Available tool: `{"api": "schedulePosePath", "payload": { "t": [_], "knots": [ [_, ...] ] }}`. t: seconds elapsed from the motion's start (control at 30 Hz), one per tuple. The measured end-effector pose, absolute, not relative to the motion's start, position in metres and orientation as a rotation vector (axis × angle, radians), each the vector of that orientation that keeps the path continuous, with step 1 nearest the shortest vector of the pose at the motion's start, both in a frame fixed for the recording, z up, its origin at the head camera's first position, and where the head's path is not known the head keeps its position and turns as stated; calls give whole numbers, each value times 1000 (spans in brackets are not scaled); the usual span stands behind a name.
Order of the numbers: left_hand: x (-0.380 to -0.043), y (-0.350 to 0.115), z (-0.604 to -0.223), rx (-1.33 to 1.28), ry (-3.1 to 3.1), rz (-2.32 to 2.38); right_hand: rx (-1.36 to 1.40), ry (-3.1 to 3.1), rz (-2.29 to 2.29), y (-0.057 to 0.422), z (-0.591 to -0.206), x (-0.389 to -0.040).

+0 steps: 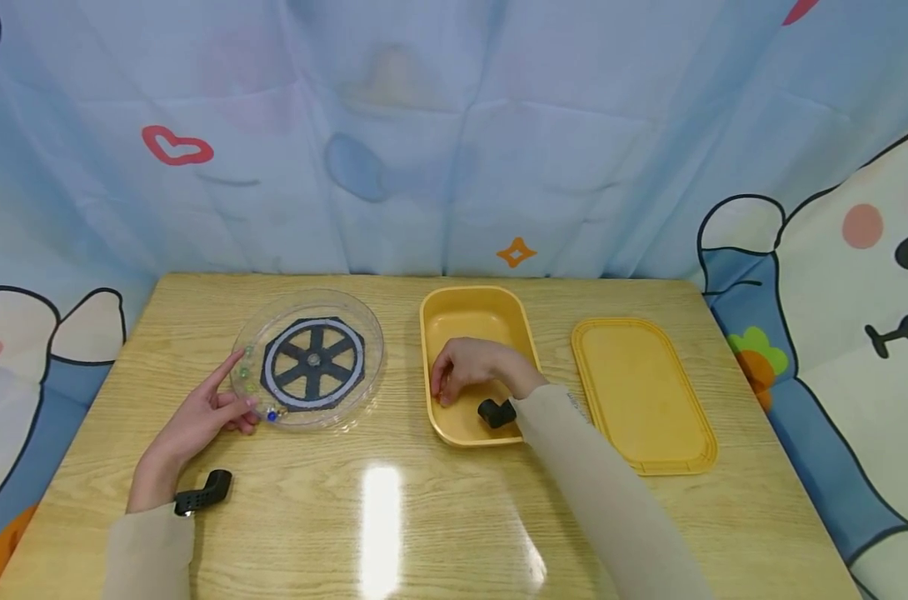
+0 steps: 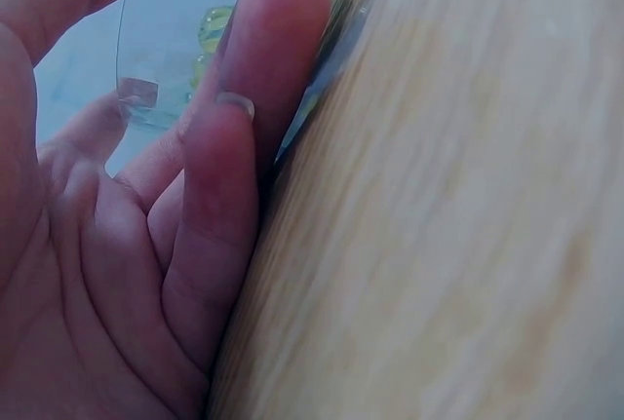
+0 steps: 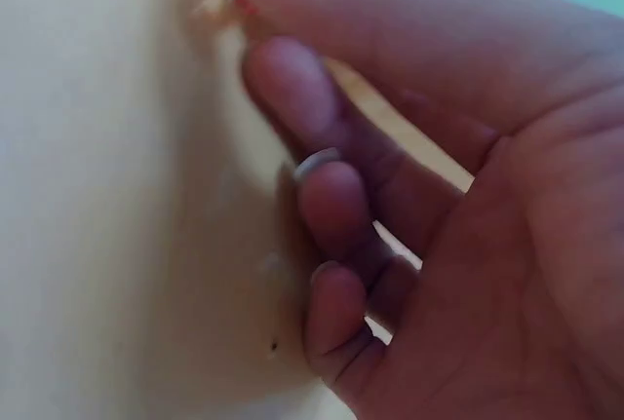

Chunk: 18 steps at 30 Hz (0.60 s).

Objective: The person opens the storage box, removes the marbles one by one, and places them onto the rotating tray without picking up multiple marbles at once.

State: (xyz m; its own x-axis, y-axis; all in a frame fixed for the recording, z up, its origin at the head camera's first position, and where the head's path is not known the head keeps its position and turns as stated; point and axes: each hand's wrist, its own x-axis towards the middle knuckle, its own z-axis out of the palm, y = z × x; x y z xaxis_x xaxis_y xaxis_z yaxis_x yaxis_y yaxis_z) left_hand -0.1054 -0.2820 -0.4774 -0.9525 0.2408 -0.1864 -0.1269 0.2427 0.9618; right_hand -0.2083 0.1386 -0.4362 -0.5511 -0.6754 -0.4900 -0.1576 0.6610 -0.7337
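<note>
Near the left of the table lies a round clear dish with a dark spoked wheel shape in its middle. Several glass marbles, greenish and blue, rest along its left side; yellow-green ones show in the left wrist view. My left hand touches the dish's left rim with its outstretched index finger and thumb. Inside the yellow tub, my right hand reaches down with bent fingers. Its thumb and index finger pinch a small glass marble with red in it, mostly hidden by the fingertips.
To the right of the tub lies a flat yellow lid. Black wrist cameras sit on both wrists. A patterned blue curtain hangs behind the wooden table, which reflects bright light near its front.
</note>
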Motion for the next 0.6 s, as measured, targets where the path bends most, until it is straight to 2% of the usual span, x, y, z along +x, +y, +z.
{"api": "schedulePosePath", "payload": {
  "t": [0.6],
  "knots": [
    [-105,-281,-476,123,2205,1788,-684,2116,-983,150,-417,-215]
  ]
}}
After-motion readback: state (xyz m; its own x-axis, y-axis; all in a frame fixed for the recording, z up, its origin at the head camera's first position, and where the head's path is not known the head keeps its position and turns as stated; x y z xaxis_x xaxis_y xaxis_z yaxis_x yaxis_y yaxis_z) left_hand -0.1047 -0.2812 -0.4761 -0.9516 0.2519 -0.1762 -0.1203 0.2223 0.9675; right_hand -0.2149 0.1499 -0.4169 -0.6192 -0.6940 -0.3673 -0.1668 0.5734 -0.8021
